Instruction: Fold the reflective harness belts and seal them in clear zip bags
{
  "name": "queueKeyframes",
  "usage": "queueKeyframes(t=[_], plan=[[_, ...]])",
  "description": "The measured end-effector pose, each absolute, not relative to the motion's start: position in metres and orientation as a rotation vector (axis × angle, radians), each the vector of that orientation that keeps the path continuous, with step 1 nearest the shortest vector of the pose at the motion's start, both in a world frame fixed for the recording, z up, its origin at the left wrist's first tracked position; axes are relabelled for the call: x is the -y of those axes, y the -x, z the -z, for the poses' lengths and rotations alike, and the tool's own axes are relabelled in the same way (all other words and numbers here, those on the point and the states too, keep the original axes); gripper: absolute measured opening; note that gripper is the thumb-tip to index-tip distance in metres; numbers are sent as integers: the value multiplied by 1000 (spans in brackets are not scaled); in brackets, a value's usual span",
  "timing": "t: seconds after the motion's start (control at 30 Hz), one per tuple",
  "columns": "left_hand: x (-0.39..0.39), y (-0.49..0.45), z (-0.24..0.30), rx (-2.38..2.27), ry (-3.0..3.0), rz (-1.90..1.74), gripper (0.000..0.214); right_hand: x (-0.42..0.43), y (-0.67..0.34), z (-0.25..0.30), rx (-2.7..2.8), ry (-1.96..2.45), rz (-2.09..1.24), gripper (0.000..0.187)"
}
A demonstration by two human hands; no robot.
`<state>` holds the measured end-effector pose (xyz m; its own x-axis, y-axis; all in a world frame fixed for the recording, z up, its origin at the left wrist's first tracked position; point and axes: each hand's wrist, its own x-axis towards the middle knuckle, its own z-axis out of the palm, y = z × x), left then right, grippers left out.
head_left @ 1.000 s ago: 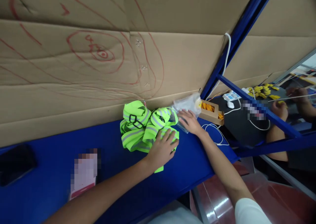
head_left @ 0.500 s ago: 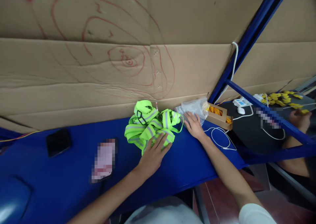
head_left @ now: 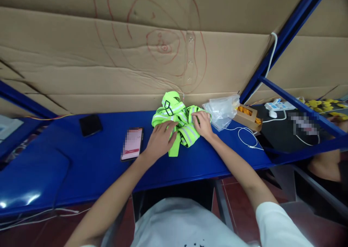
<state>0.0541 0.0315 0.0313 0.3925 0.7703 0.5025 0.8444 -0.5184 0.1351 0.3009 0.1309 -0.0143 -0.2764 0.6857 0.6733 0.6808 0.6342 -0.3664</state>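
Straps [head_left: 190, 134] lying right of phone [head_left: 132, 143]. Left hand [head_left: 161, 140] resting open on them; right hand [head_left: 203, 124] curling over, can't tell if gripping. Probably handling light, floppy, snag-prone; buckle [head_left: 168, 108] looking like firmest hold.

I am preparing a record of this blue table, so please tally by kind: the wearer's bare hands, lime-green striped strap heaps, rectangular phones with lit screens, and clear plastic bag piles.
Bare left hand and right hand: 2
Lime-green striped fabric strap heap: 1
Rectangular phone with lit screen: 1
Clear plastic bag pile: 1
Total: 5
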Motion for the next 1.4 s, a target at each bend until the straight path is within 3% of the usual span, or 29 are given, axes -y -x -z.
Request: queueKeyframes(t=[0.3,0.57,1.4], plan=[[-61,24,-38,1554,2496,671,39,-123,-305,24,1905,1064,-35,28],[-92,69,-3,1709,2516,682,40,-124,-305,24,1921,1071,-58,26],[-72,45,15,1512,2555,875,61,-127,-310,25,1933,1096,-70,28]])
